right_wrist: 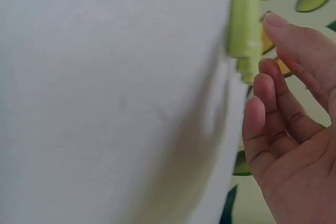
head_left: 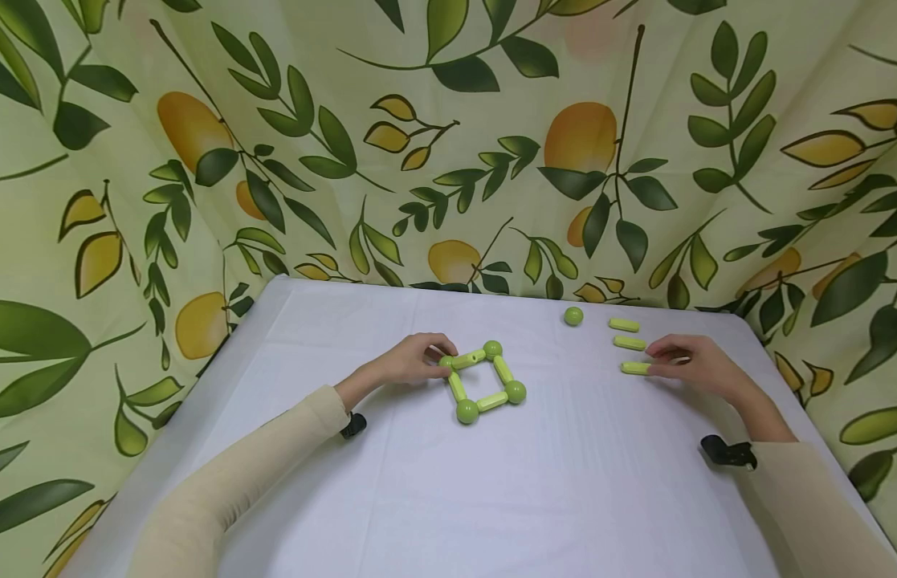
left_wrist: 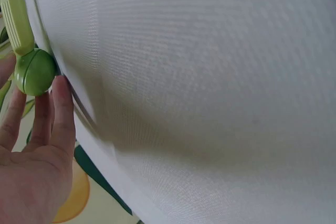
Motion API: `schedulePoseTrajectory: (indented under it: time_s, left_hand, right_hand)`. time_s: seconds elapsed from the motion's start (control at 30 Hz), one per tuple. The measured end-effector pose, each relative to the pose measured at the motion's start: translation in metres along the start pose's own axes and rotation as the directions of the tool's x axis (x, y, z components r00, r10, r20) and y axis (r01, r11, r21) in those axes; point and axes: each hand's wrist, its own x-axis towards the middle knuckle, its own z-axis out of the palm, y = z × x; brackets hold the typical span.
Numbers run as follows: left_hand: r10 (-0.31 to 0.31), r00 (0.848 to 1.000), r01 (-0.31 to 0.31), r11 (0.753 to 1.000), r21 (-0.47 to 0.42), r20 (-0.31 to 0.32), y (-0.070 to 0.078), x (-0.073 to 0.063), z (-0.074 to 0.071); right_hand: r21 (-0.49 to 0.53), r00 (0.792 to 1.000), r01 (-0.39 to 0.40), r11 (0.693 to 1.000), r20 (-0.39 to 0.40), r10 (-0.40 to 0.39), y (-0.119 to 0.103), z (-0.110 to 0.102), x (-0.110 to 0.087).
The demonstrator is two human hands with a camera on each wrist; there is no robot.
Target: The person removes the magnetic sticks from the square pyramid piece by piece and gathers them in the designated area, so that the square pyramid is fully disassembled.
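Four-cornered and lying on the tabletop, a frame point(head_left: 493, 401) joins light green rods with green balls at its corners. My left hand point(head_left: 412, 359) pinches the far-left corner ball point(head_left: 445, 363); the left wrist view shows thumb and fingers around this ball point(left_wrist: 35, 72). On the right, my right hand point(head_left: 697, 369) is at the right end of the nearest loose rod point(head_left: 634, 368). In the right wrist view its thumb and fingers stand apart, just short of the rod point(right_wrist: 243, 19). Two more loose rods, a middle one point(head_left: 629, 343) and a far one point(head_left: 624, 325), lie behind it.
A loose green ball point(head_left: 573, 316) sits near the table's back edge, left of the rods. White cloth covers the table point(head_left: 419, 498). Leaf-and-fruit printed curtains point(head_left: 390, 233) hang behind and at both sides.
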Motion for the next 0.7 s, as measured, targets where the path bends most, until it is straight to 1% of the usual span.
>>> schedulePoseTrajectory:
  time_s: [0.07, 0.13, 0.27, 0.33, 0.5, 0.7]
  left_hand:
    - [-0.016, 1.0, 0.016, 1.0, 0.004, -0.021, 0.0, -0.001, 0.0]
    - [-0.027, 0.999, 0.028, 0.999, 0.019, -0.039, 0.0, -0.002, 0.001]
    - [-0.03, 0.998, 0.032, 0.998, 0.047, -0.054, 0.001, -0.002, 0.001]
    - [-0.029, 0.998, 0.031, 0.999, 0.045, -0.055, 0.001, -0.001, 0.002]
    - [-0.038, 0.997, 0.04, 0.999, 0.025, -0.063, 0.003, 0.001, 0.002]
    - [-0.046, 0.996, 0.048, 0.999, 0.022, -0.077, 0.001, 0.003, 0.001]
  right_hand:
    - [0.002, 1.0, 0.017, 1.0, -0.024, -0.017, -0.003, -0.002, 0.0]
    - [0.025, 0.999, 0.036, 0.999, -0.031, -0.035, -0.007, -0.002, 0.001]
    - [0.078, 0.998, 0.068, 0.995, -0.006, -0.068, -0.015, 0.005, 0.006]
    - [0.107, 0.997, 0.072, 0.992, 0.007, -0.073, -0.02, 0.01, 0.009]
    - [0.178, 0.996, 0.076, 0.981, 0.023, -0.081, -0.036, 0.024, 0.019]
    - [0.247, 0.988, 0.115, 0.962, 0.07, -0.136, -0.063, 0.049, 0.042]
